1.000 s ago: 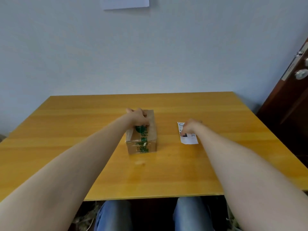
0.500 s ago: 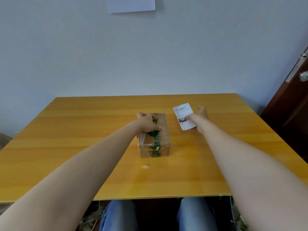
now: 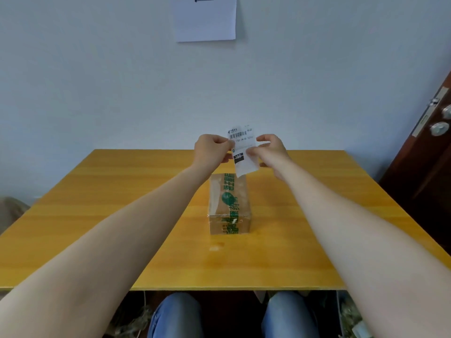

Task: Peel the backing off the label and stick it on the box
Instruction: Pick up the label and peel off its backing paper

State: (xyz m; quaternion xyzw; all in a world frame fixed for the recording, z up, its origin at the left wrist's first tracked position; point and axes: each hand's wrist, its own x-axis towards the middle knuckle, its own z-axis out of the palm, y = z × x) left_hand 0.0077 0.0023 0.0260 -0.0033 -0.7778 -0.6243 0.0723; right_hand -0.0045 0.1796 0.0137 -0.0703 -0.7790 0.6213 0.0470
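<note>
- Up above the table [image 3: 97, 240], both hands hold the label [image 3: 242, 148] in the air, printed side facing the person.
- Left hand [image 3: 212, 151] pinches the label's left edge, at about 9 o'clock on the slip, thumb and fingers clamped together on the paper.
- Right hand [image 3: 269, 150] grips the opposite edge, at about 3 o'clock, fingers closed on the paper too; a thumb lies across the slip's middle.
- A barcode and small print sit at the label's top, a black block with digits lower down, and the bottom end hangs free, tilted slightly to the right.
- Whether the backing has begun to separate from the label I cannot tell from where it is held.
- Directly at 6 o'clock from the label, the box [image 3: 229, 203] rests on the table, a small brown carton with its long side running away from the person.
- Green printed tape [image 3: 229, 198] runs along the box's top and down its near face; clear tape shines over the surface.
- Neither hand touches the box; the label's lower tip overlaps its far end in view, but hangs above it.
- At 12 o'clock on the wall, a white sheet of paper [image 3: 205, 20] is pinned.
- At 3 o'clock stands a dark wooden door [image 3: 424, 172] with metal fittings.
- Blue-jeaned knees [image 3: 175, 315] show under the table's near edge.
</note>
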